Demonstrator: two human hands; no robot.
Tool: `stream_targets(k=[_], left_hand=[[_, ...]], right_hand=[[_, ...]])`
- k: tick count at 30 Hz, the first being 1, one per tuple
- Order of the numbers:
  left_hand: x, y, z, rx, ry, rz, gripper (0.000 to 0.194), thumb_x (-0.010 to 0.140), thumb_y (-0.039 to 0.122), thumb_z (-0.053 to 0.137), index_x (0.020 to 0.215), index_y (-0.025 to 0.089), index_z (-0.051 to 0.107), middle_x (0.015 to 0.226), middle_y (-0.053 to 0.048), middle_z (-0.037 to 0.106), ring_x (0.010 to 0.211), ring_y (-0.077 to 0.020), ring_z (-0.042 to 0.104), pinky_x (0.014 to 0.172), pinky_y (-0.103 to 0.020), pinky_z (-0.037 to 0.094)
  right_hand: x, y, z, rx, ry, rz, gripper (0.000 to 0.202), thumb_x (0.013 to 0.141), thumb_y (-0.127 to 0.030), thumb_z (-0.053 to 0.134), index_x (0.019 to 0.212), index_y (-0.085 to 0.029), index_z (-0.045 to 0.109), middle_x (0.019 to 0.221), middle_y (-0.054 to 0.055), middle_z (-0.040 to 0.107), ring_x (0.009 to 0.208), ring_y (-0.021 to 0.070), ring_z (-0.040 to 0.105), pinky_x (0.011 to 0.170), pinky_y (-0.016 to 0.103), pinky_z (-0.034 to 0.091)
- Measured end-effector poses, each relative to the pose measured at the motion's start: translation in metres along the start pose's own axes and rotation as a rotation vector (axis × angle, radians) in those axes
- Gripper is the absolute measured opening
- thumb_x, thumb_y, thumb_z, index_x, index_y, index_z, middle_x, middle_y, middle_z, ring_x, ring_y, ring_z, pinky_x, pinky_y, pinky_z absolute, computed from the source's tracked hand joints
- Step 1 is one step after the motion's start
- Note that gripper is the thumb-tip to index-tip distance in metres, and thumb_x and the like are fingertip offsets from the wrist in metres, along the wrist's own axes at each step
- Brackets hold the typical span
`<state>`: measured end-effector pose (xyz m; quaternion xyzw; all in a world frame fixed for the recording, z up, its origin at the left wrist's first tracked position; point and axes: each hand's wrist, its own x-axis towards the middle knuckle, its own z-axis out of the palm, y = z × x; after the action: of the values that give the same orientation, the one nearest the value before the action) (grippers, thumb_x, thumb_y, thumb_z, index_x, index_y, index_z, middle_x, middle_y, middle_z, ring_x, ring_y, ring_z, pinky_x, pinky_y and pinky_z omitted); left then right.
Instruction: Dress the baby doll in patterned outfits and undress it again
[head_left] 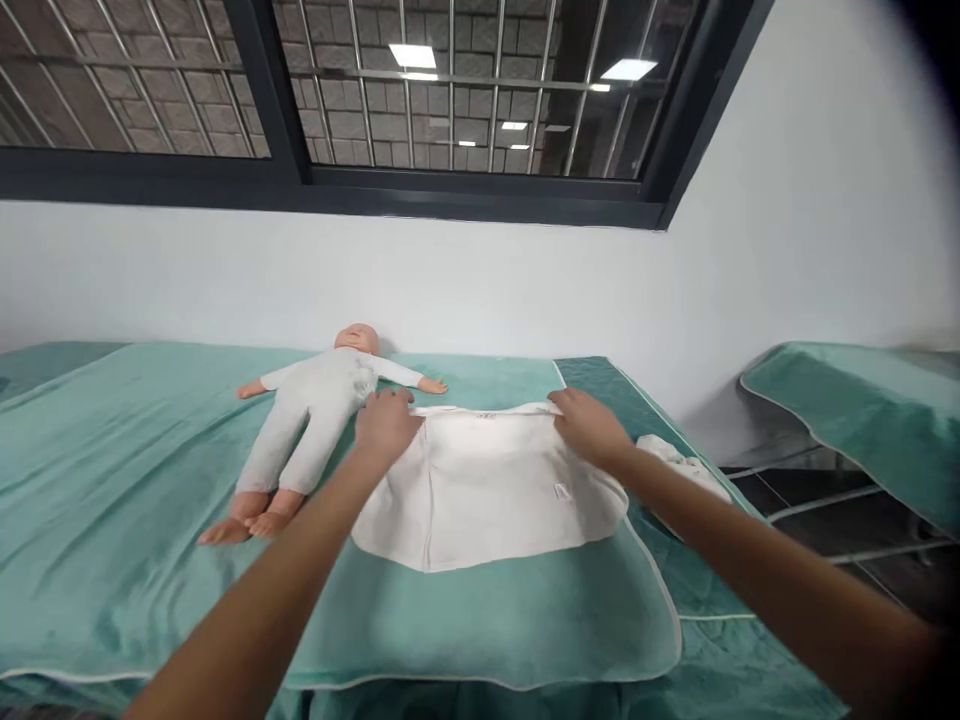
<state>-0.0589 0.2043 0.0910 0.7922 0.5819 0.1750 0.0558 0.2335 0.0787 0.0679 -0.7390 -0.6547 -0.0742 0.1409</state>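
White garment [487,490] lies spread flat on the teal blanket [525,620], toward the bed's right side, its near hem short of the blanket's near edge. We have both hands on its far edge. Our left hand [386,422] presses down on the far-left corner of the garment, fingers curled over the cloth, pinching the fabric as far as we can tell. Our right hand [589,425] sits on the far-right corner, fingers bent and gripping the edge there. Small tag visible on the garment's right half.

Baby doll [311,425] in a white suit lies on its back just left of the garment, head toward the wall, arms out, bare feet toward us; one doll arm reaches close to our left hand. Second white cloth [682,462], crumpled, lies by the bed's right edge, just past our right forearm.

Bed [112,500] is covered in teal sheeting, the blanket with white piping on top, its near corner rounded. White wall [525,290] runs behind the bed. Dark-framed window [450,190] above, with bars and reflected ceiling lights. Second teal-covered bed [862,420] stands at right, well apart across a dark floor gap.
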Motion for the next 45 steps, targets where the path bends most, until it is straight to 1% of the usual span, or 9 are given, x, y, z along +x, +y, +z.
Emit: stream_targets(k=[2,4,7,10,16,20,25,38,45], left_hand=[[-0.011,0.011,0.033,0.064,0.149,0.066,0.033,0.083,0.028,0.058,0.115,0.02,0.065,0.126,-0.014,0.06,0.124,-0.0352,0.047,0.097,-0.045,0.042],[-0.025,0.022,0.061,-0.033,0.068,0.174,0.031,0.087,0.02,0.05,0.115,0.019,0.064,0.123,-0.011,0.062,0.118,-0.0276,0.052,0.099,-0.039,0.042],[-0.039,0.034,0.092,-0.086,-0.044,0.213,0.033,0.087,0.014,0.046,0.116,0.018,0.063,0.12,-0.01,0.064,0.114,-0.0219,0.055,0.1,-0.033,0.042],[-0.039,0.038,0.107,-0.032,-0.033,0.144,0.033,0.088,0.014,0.044,0.116,0.012,0.062,0.125,-0.016,0.06,0.122,-0.0273,0.051,0.105,-0.04,0.039],[-0.02,0.049,0.112,0.012,0.024,0.017,0.043,0.091,0.02,0.039,0.13,0.005,0.051,0.136,-0.024,0.05,0.127,-0.0348,0.045,0.104,-0.049,0.04],[-0.006,0.06,0.118,-0.026,0.009,-0.009,0.056,0.088,0.015,0.039,0.144,0.008,0.039,0.15,-0.021,0.037,0.137,-0.0345,0.036,0.108,-0.048,0.038],[0.015,0.063,0.132,-0.037,0.071,0.024,0.057,0.094,0.023,0.032,0.151,0.014,0.031,0.155,-0.016,0.033,0.143,-0.0344,0.029,0.112,-0.05,0.036],[0.032,0.057,0.152,0.063,-0.02,0.056,0.065,0.098,0.045,0.021,0.151,0.009,0.032,0.156,-0.017,0.035,0.144,-0.0336,0.029,0.117,-0.049,0.029],[0.032,0.061,0.15,0.061,-0.074,0.028,0.064,0.098,0.044,0.021,0.15,0.009,0.033,0.154,-0.016,0.038,0.144,-0.0313,0.031,0.118,-0.047,0.028]], right_hand=[[-0.01,-0.023,0.033,-0.015,0.018,-0.149,0.046,0.087,-0.008,0.042,0.131,-0.009,0.055,0.139,0.016,0.053,0.127,0.0272,0.047,0.106,0.038,0.036],[-0.019,-0.043,0.061,0.038,-0.009,-0.248,0.047,0.091,-0.01,0.04,0.136,-0.012,0.051,0.142,0.012,0.052,0.131,0.0234,0.043,0.112,0.036,0.03],[-0.02,-0.057,0.088,0.091,-0.037,-0.076,0.042,0.095,-0.02,0.04,0.135,-0.013,0.052,0.14,0.012,0.053,0.13,0.0234,0.044,0.112,0.035,0.031],[-0.008,-0.057,0.102,0.085,-0.029,0.116,0.045,0.097,-0.028,0.038,0.131,-0.004,0.054,0.136,0.02,0.055,0.128,0.0305,0.046,0.11,0.042,0.033],[0.012,-0.063,0.115,0.064,0.024,0.313,0.056,0.093,-0.024,0.039,0.142,0.003,0.041,0.146,0.023,0.044,0.135,0.0363,0.039,0.114,0.046,0.028],[0.021,-0.065,0.117,0.089,0.111,0.338,0.058,0.092,-0.014,0.03,0.147,0.006,0.031,0.152,0.024,0.034,0.141,0.033,0.03,0.117,0.042,0.022],[0.033,-0.057,0.117,0.168,0.235,0.283,0.061,0.092,-0.017,0.033,0.151,0.0,0.024,0.154,0.023,0.028,0.145,0.0328,0.022,0.118,0.044,0.021],[0.06,-0.034,0.136,0.14,-0.061,0.332,0.075,0.098,-0.046,0.031,0.151,0.005,0.019,0.157,0.026,0.023,0.147,0.0345,0.018,0.119,0.042,0.015],[0.062,-0.039,0.134,0.137,-0.126,0.33,0.074,0.099,-0.044,0.029,0.149,0.009,0.022,0.154,0.029,0.027,0.145,0.0361,0.022,0.118,0.044,0.014]])
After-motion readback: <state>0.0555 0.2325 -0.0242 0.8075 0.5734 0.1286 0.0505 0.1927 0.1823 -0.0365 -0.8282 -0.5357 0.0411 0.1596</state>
